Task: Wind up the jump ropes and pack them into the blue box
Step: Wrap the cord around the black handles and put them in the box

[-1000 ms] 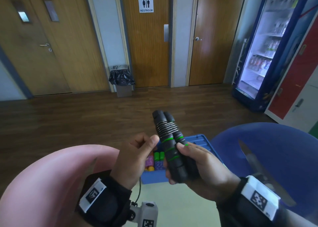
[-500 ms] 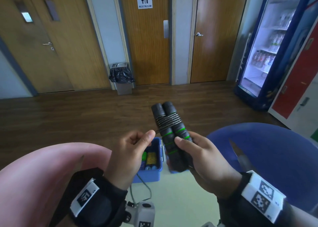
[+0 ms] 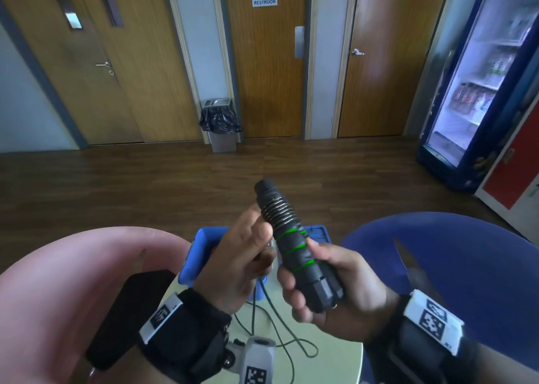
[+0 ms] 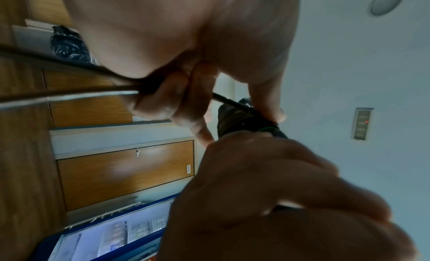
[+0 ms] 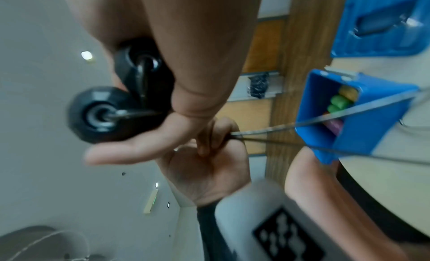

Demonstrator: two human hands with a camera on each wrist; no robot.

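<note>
While your right hand (image 3: 329,284) grips both black jump rope handles (image 3: 294,246) upright above the desk (image 3: 329,357), your left hand (image 3: 239,264) fingers pinch the cord (image 5: 274,130), coiled near the handle tops. Blue box (image 3: 201,246) sits behind, open, holding coloured handles.

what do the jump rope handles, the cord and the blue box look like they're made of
Jump rope handles: probably matte black plastic or rubber, with green rings and dull sheen.
Cord: thin, dark, faintly glossy, likely coated wire or PVC; it coils tightly.
Blue box: smooth moulded plastic, judging by its uniform colour and rounded rim.
</note>
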